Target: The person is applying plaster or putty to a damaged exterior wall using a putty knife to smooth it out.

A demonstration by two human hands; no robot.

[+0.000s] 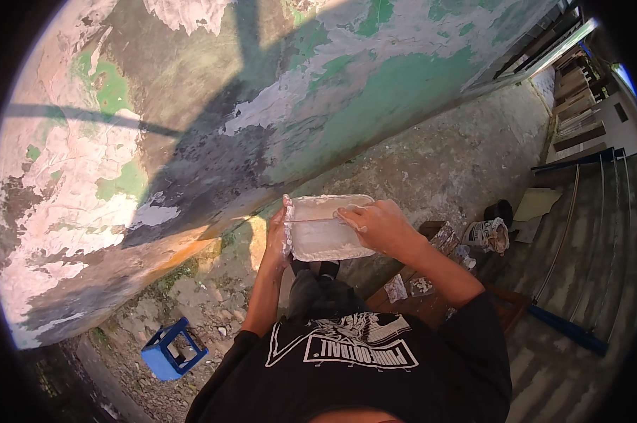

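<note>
In front of my chest is a shallow, pale rectangular tub (325,242) with rounded corners, its rim and walls crusted with white paste. My left hand (279,229) grips its left side, fingers wrapped round the smeared edge. Over its right part reaches my right hand (376,224), with white-smeared fingers closed together at the inner surface. A thin straight line runs across the tub from those fingers to the left side; whether it is the edge of a flat tool, I cannot tell. What the right fingers pinch is hidden.
A wall (375,84) with peeling green and white paint rises ahead and left. A blue plastic stool (169,356) stands on rubble at lower left. To the right are a wooden bench (403,302) with paste-smeared items, a smeared bucket (486,236) and a blue-ended rack (569,330).
</note>
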